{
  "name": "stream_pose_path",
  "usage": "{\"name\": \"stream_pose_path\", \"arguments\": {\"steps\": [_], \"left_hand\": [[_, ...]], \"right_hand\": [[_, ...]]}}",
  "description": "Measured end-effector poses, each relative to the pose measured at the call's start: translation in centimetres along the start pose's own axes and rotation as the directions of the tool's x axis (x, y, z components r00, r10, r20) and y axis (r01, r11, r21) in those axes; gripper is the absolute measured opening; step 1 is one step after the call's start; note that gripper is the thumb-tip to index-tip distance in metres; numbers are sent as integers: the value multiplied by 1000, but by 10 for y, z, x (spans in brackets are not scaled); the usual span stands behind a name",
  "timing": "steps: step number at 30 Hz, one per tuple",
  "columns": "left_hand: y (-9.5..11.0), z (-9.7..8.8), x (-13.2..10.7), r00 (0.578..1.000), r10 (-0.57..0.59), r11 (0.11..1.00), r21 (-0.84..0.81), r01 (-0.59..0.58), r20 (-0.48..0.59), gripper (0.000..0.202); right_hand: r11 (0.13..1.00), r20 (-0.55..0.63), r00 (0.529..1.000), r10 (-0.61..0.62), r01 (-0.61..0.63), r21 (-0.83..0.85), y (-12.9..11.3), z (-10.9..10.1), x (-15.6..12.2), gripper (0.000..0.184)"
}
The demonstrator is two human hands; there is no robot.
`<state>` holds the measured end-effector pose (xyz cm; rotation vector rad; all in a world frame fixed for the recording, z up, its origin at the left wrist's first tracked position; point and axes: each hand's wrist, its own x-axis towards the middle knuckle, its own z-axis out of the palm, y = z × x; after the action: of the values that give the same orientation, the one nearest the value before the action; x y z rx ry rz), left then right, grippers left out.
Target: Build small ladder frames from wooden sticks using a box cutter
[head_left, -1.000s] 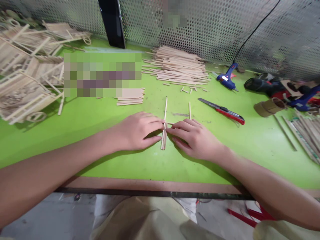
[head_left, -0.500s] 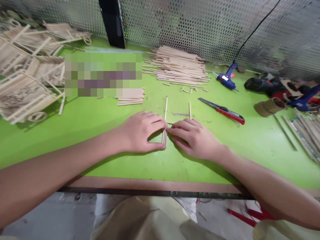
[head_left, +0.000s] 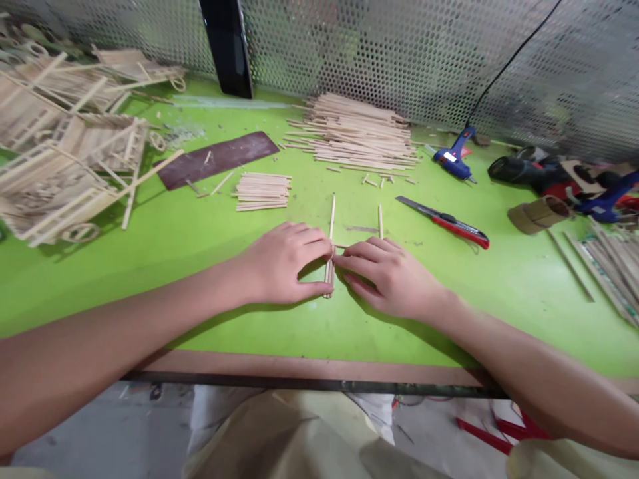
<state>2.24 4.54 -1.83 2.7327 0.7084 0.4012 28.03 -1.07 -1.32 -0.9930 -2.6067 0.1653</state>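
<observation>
A small frame of thin wooden sticks (head_left: 331, 226) lies on the green table (head_left: 174, 246) in front of me. My left hand (head_left: 282, 263) pinches the long left stick between thumb and fingers, near its lower end. My right hand (head_left: 389, 274) lies over the frame's right part, its fingertips pressing on a short cross stick where it meets the long stick. A second upright stick (head_left: 380, 221) pokes out beyond my right hand.
A big pile of sticks (head_left: 354, 130) lies at the back, a smaller bundle (head_left: 263, 191) nearer left. A red utility knife (head_left: 444, 222), a blue glue gun (head_left: 453, 156) and tools sit right. Finished stick structures (head_left: 60, 166) crowd the left. A perforated metal wall stands behind.
My left thumb has slid down to the lower end of the long stick, forming a pinch. My right hand has stayed in place.
</observation>
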Motion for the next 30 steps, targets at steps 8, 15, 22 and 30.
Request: {"name": "stream_pose_path", "arguments": {"steps": [8, 15, 22, 30], "left_hand": [[-1, 1, -1, 1000, -1, 1000, 4, 1, 2, 45], [-2, 1, -2, 1000, -3, 1000, -21, 3, -7, 43], [-2, 1, -1, 1000, 9, 1000, -6, -9, -10, 43], [-9, -4, -4, 997, 71, 997, 18, -71, -16, 30]], "right_hand": [[1000, -11, 1000, -2, 2, 4, -1, 0, 0, 30], [1000, -13, 1000, 3, -3, -5, -1, 0, 0, 30], [1000, -16, 1000, -1, 1, -1, 0, 1, 0, 31], [997, -23, 999, 31, -33, -68, -3, 0, -2, 32]]}}
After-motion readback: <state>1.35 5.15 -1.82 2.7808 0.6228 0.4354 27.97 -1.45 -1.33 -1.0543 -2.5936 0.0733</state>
